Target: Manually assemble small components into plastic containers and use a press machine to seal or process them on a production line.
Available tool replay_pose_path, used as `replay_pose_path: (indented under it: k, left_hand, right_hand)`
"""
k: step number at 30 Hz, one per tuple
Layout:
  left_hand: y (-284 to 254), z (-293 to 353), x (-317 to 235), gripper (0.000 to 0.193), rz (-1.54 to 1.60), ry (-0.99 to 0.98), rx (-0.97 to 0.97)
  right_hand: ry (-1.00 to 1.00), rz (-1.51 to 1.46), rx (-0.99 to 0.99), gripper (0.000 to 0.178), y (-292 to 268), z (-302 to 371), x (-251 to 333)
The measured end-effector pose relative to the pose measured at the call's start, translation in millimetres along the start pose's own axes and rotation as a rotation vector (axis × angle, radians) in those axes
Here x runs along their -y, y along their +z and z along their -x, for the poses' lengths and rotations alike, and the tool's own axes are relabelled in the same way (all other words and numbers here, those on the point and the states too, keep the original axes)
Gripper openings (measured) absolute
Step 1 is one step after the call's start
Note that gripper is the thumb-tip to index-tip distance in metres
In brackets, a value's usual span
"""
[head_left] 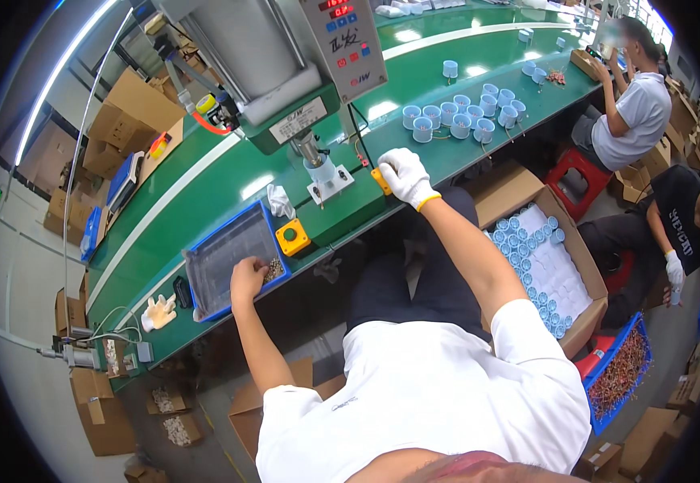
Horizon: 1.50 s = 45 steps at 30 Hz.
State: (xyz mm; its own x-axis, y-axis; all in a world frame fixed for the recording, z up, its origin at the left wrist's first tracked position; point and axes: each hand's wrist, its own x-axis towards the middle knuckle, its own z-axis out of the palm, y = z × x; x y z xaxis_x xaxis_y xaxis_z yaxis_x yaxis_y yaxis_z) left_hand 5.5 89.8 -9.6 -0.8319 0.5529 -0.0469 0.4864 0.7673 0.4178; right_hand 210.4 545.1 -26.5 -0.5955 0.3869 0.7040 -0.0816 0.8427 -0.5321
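Observation:
My bare left hand (247, 278) is in a shallow blue tray (198, 283), its fingers curled down beside a small heap of brass-coloured parts (274, 270). Whatever sits between its fingertips is hidden. My right hand (405, 175), in a white knitted glove with a yellow cuff, is closed beside a yellow button box (380, 182); its palm side is hidden. Between my hands stands a bench press (306, 121). Below its ram, a clear plastic piece (319, 172) rests on a metal base plate (332, 188). A second yellow button box (292, 239) sits next to the tray.
Light blue cups (460, 125) stand along the green bench (414, 76) at the right. An open carton (595, 282) of blue cups is beside my right arm. A loose glove (158, 312) lies left of the tray. Two people (632, 109) sit to the right.

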Motion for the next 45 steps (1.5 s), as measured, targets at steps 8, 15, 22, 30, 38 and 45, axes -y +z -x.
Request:
replay_pose_path:
  k: [8,15,22,30,38,45]
  left_hand:
    - [25.9,23.1,16.0,0.016,0.117,0.123,-0.268]
    - [28.5,14.8,3.7,0.008,0.269,0.074,-0.449]
    - [30.3,9.7,-10.0,0.007,0.208,0.013,-0.438]
    - [25.6,8.4,-16.3,0.007,0.177,-0.011,-0.449]
    - [23.8,26.0,-3.4,0.009,0.196,-0.034,-0.485]
    - [32.8,15.7,-2.8,0.011,0.216,-0.019,-0.46]
  right_hand:
    - [0.122,0.037,0.193,0.03,-18.7,-6.2,23.8]
    - [0.217,-0.435,0.043,0.069,-5.8,-43.7,153.0]
    - [0.132,-0.378,-0.021,0.051,44.2,-62.8,132.1]
    - [-0.219,-0.251,-0.228,0.03,5.7,-65.6,104.8]
    - [0.231,0.282,0.166,0.037,67.2,-168.9,-40.3]
    - [0.14,0.401,0.188,0.027,79.6,-157.6,-86.5]
